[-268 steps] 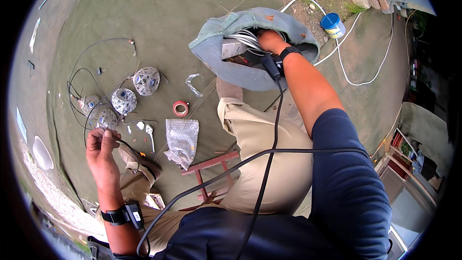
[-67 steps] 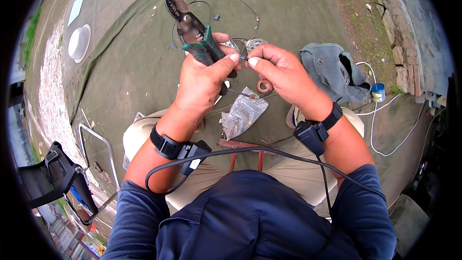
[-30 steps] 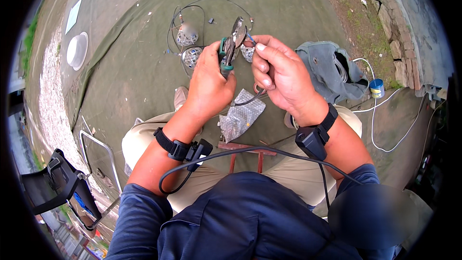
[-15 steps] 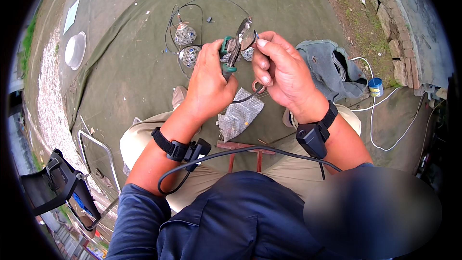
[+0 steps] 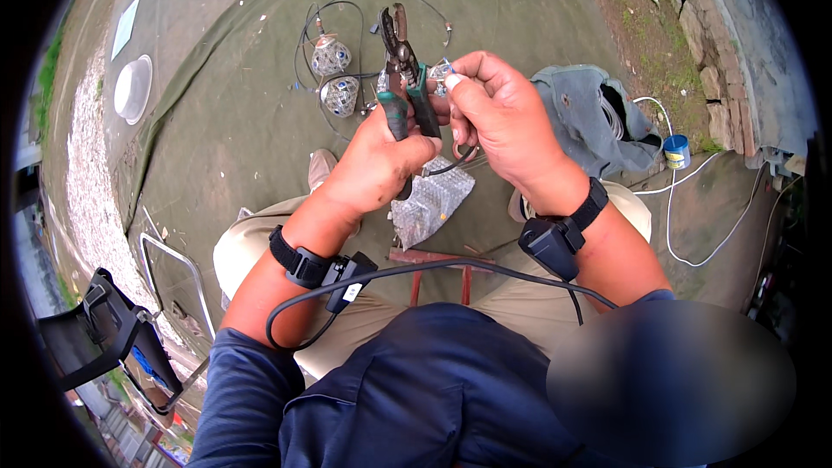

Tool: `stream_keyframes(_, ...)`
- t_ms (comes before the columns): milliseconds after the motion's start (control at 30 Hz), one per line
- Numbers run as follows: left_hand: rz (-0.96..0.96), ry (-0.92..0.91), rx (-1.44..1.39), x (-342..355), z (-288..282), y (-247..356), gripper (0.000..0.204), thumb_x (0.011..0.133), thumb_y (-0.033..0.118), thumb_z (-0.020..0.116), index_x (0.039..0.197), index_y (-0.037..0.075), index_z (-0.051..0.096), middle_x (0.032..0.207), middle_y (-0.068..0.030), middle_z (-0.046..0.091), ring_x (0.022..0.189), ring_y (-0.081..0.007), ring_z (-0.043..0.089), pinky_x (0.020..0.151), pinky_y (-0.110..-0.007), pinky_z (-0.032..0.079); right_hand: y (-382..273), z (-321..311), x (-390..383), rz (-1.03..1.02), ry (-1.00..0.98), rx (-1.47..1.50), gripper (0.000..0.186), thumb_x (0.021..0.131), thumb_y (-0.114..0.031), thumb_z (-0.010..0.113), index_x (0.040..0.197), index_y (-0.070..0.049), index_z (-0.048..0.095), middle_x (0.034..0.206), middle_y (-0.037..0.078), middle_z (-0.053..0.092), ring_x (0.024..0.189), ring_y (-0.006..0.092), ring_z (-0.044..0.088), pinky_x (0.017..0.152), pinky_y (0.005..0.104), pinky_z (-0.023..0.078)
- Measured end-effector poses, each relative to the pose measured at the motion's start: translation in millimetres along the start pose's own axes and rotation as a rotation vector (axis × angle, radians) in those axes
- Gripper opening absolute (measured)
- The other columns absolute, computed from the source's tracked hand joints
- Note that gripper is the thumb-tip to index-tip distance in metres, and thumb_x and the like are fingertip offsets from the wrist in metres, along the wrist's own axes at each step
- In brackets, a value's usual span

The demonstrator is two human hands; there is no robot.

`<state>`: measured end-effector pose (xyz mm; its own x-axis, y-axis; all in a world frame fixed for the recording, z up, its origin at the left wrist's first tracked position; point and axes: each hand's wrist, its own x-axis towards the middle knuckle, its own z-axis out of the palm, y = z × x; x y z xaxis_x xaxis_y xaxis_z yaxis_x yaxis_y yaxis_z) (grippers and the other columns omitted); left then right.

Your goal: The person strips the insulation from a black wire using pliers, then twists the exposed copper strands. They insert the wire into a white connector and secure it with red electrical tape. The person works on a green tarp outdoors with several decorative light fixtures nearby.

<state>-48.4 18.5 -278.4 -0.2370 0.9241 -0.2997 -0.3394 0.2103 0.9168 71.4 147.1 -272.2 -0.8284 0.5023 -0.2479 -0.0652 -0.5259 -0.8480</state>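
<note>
Green-handled pliers [image 5: 401, 62] are being gripped by the curled left hand [image 5: 381, 161] above the groundsheet [image 5: 243, 113]; a dark cable [image 5: 451, 165] is being held beside them by the right hand [image 5: 492, 111], thumb pinched to finger. The cable could be getting nicked if the jaws are being closed askew.

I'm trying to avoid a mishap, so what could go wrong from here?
The pliers in the left hand sit close to the right hand, so they might nip a finger if turned. The cable in the right hand could slip if tugged. The cord looping from the left wrist box might snag.
</note>
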Motion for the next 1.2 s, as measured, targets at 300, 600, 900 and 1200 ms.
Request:
stream_keyframes(300,-0.015,0.015,-0.057,-5,1,-5,0.023,0.081,0.009,0.059,0.104,0.004,0.059,0.093,0.0016,0.056,0.084,-0.0090,0.049,0.073,-0.027,0.040,6,5,5,-0.105,0.027,-0.326,0.012,0.097,-0.009,0.058,0.103,0.001,0.058,0.082,0.003,0.064,0.063,0.0058,0.058,0.055,0.0224,0.048)
stream_keyframes(600,0.007,-0.003,-0.036,-3,5,-2,0.018,0.079,0.006,0.058,0.096,0.006,0.051,0.092,0.0010,0.052,0.085,-0.0107,0.047,0.076,-0.028,0.041,7,8,7,-0.138,0.056,-0.393,0.015,0.095,-0.010,0.059,0.101,0.004,0.059,0.082,0.006,0.068,0.062,0.0073,0.061,0.054,0.0252,0.050)
stream_keyframes(900,0.124,0.108,0.414,1,4,-14,0.027,0.078,0.001,0.060,0.102,0.001,0.049,0.089,-0.0085,0.058,0.078,-0.0173,0.058,0.069,-0.033,0.049,9,11,6,-0.023,0.041,-0.215,0.018,0.098,-0.015,0.059,0.099,0.002,0.058,0.077,0.005,0.064,0.059,0.0073,0.058,0.052,0.0248,0.047)
stream_keyframes(1200,0.290,0.448,1.006,4,4,-28,0.054,0.078,0.007,0.068,0.125,-0.006,0.044,0.102,-0.0255,0.064,0.095,-0.0444,0.064,0.080,-0.049,0.051,11,12,3,0.156,0.048,0.081,0.017,0.098,-0.018,0.059,0.096,-0.001,0.058,0.071,0.002,0.059,0.054,0.0100,0.054,0.048,0.0246,0.041)
